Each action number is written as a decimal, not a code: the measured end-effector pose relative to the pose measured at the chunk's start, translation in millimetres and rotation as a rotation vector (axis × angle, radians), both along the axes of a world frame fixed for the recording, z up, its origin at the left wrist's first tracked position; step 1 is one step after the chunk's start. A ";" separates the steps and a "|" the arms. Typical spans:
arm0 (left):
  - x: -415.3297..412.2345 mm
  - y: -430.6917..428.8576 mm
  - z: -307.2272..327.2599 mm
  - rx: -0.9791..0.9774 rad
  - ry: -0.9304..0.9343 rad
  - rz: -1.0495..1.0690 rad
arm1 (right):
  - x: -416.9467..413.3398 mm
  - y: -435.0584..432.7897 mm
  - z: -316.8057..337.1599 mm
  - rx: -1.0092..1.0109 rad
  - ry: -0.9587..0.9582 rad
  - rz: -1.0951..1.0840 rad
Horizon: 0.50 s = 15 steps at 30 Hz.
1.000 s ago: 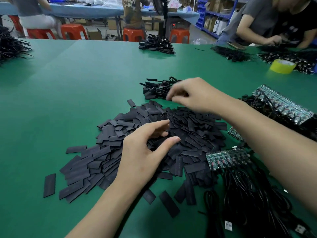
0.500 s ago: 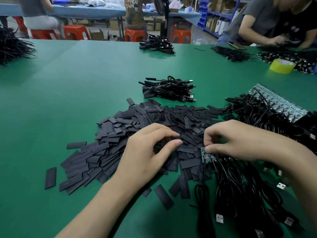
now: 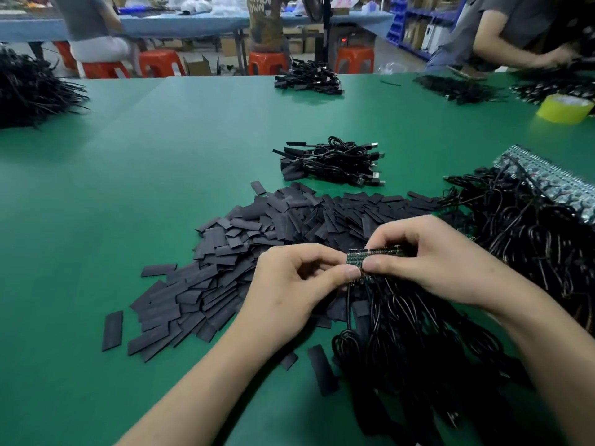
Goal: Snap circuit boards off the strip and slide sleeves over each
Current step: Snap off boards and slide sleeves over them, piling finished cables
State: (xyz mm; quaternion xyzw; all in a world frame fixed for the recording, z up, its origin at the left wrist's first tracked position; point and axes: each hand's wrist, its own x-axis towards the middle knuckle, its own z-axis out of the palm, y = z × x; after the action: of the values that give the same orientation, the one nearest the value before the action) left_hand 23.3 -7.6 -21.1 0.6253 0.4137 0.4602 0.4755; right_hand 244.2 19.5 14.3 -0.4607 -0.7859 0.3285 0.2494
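Note:
A short green strip of circuit boards [image 3: 373, 254] with black cables [image 3: 405, 333] hanging from it is held up over the table's near middle. My left hand [image 3: 289, 288] pinches its left end between thumb and forefinger. My right hand [image 3: 428, 255] grips the rest of the strip from the right, thumb in front, fingers over the top. A wide pile of flat black sleeves [image 3: 257, 246] lies under and left of both hands. A small heap of sleeved cables [image 3: 335, 162] sits beyond the pile.
A longer board strip [image 3: 547, 181] with tangled cables lies at the right. A yellow tape roll [image 3: 563, 107] stands far right. More cable heaps lie at far left [image 3: 29, 88] and back centre [image 3: 309, 78]. A person [image 3: 515, 30] works at the back right on the green table [image 3: 161, 140].
My right hand came back from the far cable heap, took the board strip and lifted it. My left hand left the sleeve pile and closed on the strip's left end.

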 end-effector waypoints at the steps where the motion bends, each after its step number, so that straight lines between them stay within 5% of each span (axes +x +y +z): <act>1: -0.2 0.3 0.2 -0.008 -0.007 -0.011 | -0.2 -0.9 -1.4 0.010 0.018 0.004; 10: -4.7 1.4 4.6 -0.071 -0.112 -0.132 | -5.3 -7.1 -3.9 -0.052 0.194 0.058; 15: -10.6 4.1 9.3 -0.073 -0.162 -0.043 | 14.2 -2.7 7.0 -0.048 0.058 -0.023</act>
State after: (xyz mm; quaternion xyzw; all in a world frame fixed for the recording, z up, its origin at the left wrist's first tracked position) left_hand 12.7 -3.5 -11.9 0.5773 0.3766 0.4836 0.5395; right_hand 258.4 16.8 21.3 -0.4658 -0.7650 0.3577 0.2644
